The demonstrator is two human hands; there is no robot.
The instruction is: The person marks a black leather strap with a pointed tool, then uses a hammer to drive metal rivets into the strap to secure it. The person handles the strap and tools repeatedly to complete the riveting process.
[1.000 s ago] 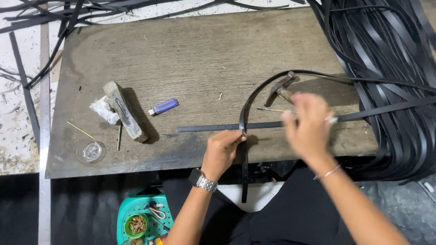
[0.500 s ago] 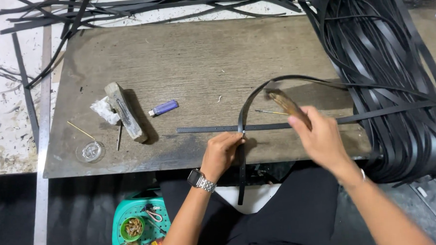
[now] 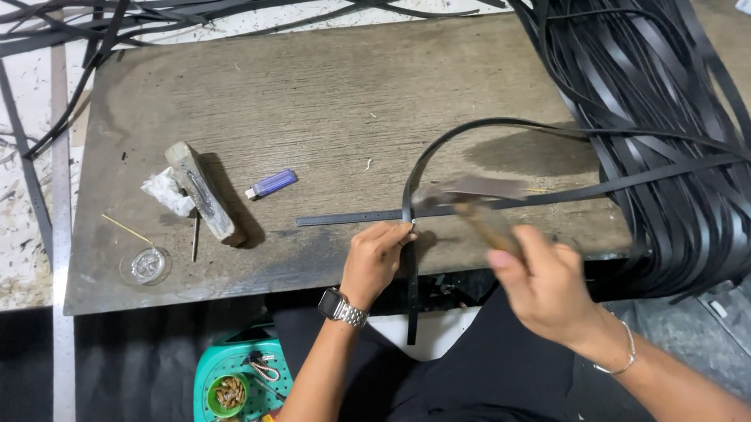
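Observation:
My left hand (image 3: 379, 257), with a wristwatch, pinches a black strap (image 3: 410, 260) where it crosses a flat black strap (image 3: 351, 218) lying on the wooden board (image 3: 322, 105). The pinched strap loops up and right toward a heap of black straps (image 3: 663, 118). My right hand (image 3: 549, 284) grips the wooden handle of a hammer (image 3: 475, 195). The hammer's head is blurred and sits just right of the crossing point, above the board.
On the board's left lie a stone block (image 3: 202, 192), crumpled white paper (image 3: 165, 192), a blue lighter (image 3: 271, 184), a small glass dish (image 3: 146, 265) and a thin stick (image 3: 126, 230). A green tray (image 3: 236, 390) of small parts sits below the board. Loose straps lie along the far edge.
My right hand picked up the hammer from the board, drew back toward me and now swings it near the crossing of the straps. My left hand kept its pinch.

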